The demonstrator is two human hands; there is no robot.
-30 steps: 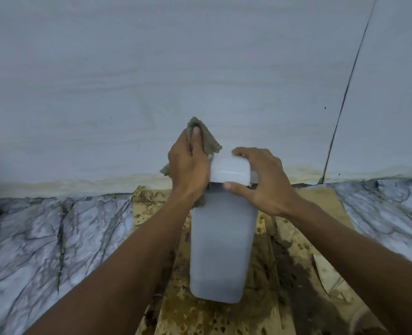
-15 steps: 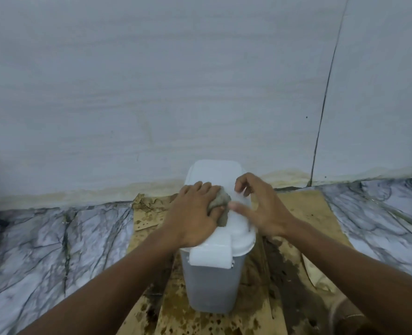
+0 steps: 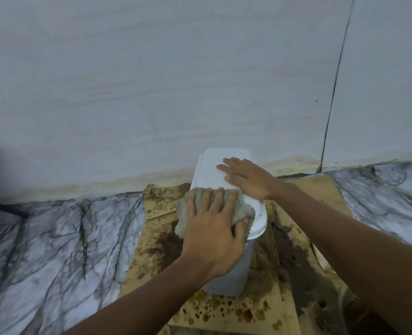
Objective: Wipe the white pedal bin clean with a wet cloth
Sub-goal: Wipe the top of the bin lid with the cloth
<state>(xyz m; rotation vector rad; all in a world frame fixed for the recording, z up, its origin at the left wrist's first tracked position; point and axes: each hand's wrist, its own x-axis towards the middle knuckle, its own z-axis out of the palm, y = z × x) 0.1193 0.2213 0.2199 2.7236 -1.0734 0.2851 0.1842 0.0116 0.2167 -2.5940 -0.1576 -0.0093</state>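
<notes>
The white pedal bin stands upright on wet cardboard, close to the wall. Its lid is closed and faces up. My left hand lies flat on a grey-green wet cloth, pressing it onto the near part of the lid with fingers spread. My right hand rests palm down on the far right part of the lid, fingers apart, holding nothing. The pedal is hidden from view.
Stained, damp cardboard covers the floor under the bin. Marble floor with dark veins spreads to both sides. A pale wall rises right behind the bin. A dark cable lies at the far left.
The bin went from tipped toward me to standing upright. My left hand opened from a bunched grip and spread the cloth flat on the lid. My right hand moved farther back on the lid.
</notes>
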